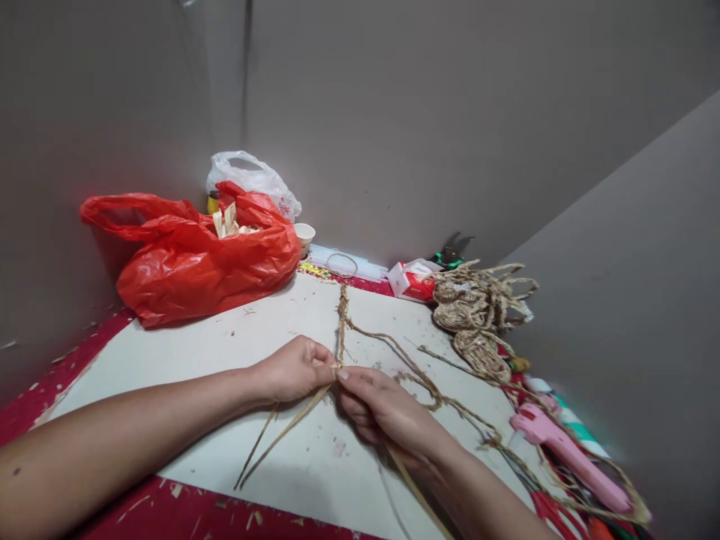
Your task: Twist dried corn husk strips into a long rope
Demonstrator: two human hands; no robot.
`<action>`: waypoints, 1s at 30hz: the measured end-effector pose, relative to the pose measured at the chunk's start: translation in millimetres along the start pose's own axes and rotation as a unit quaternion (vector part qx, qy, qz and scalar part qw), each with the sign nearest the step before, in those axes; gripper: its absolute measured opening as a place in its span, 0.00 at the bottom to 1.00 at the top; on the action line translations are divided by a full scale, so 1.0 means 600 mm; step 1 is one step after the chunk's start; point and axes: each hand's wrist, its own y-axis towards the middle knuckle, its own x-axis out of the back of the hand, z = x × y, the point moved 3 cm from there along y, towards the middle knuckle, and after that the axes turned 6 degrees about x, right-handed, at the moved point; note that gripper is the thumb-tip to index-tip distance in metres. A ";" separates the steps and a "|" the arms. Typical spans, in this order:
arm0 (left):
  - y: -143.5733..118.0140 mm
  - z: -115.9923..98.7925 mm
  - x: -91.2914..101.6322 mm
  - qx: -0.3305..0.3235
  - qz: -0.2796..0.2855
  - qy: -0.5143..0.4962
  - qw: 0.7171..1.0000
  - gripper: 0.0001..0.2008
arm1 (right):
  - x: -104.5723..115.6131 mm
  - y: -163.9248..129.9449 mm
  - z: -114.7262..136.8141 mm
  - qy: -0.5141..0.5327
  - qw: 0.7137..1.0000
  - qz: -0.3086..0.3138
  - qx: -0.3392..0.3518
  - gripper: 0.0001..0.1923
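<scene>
A braided straw cord (342,322) runs from the far side of the white board (185,382) toward me. At its near end my left hand (301,367) and my right hand (379,401) meet, fingertips almost touching. Both pinch the straw strands there. Loose strands (292,427) trail down from under my left hand, and another strand (416,487) passes below my right hand toward the near edge. A thinner twisted cord (394,345) branches off the braid and lies across the board to the right. The exact crossing of strands between my fingertips is partly hidden.
A red plastic bag (208,270) with straw pieces stands at the left back, a white bag (253,176) behind it. Near them is a paper cup (304,237). On the right lie a tissue pack (413,280), woven straw pieces (478,315), a pink glue gun (568,450) and red-handled scissors (554,514).
</scene>
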 end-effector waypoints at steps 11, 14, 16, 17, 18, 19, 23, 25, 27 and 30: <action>-0.011 -0.036 0.004 -0.085 -0.017 0.321 0.943 0.10 | 0.031 0.014 -0.011 -0.019 0.998 0.045 -0.048 0.20; -0.015 -0.040 0.000 -0.117 -0.054 0.402 0.906 0.10 | 0.022 0.012 -0.012 0.060 0.996 0.037 -0.059 0.19; -0.017 -0.037 -0.003 -0.102 -0.065 0.408 0.905 0.09 | 0.014 0.009 -0.012 0.084 0.995 0.013 -0.055 0.16; -0.019 -0.035 -0.004 -0.086 -0.064 0.396 0.912 0.09 | 0.011 0.008 -0.012 0.084 0.995 -0.005 -0.047 0.15; -0.022 -0.032 -0.006 -0.069 -0.058 0.381 0.920 0.09 | 0.008 0.007 -0.012 0.080 0.996 -0.024 -0.036 0.15; -0.024 -0.030 -0.008 -0.056 -0.053 0.367 0.927 0.10 | 0.006 0.006 -0.013 0.074 0.996 -0.043 -0.023 0.15; -0.037 -0.026 -0.021 -0.038 -0.060 0.359 0.931 0.11 | -0.003 0.002 -0.015 0.081 0.994 -0.076 0.006 0.19; -0.041 -0.020 -0.027 -0.026 -0.070 0.358 0.931 0.10 | -0.008 0.000 -0.017 0.101 0.992 -0.074 -0.001 0.20; -0.043 -0.012 -0.035 -0.012 -0.077 0.347 0.935 0.10 | -0.012 -0.001 -0.019 0.117 0.991 -0.071 -0.006 0.21; -0.044 -0.005 -0.043 -0.012 -0.088 0.320 0.943 0.10 | -0.015 -0.002 -0.021 0.127 0.989 -0.075 0.004 0.21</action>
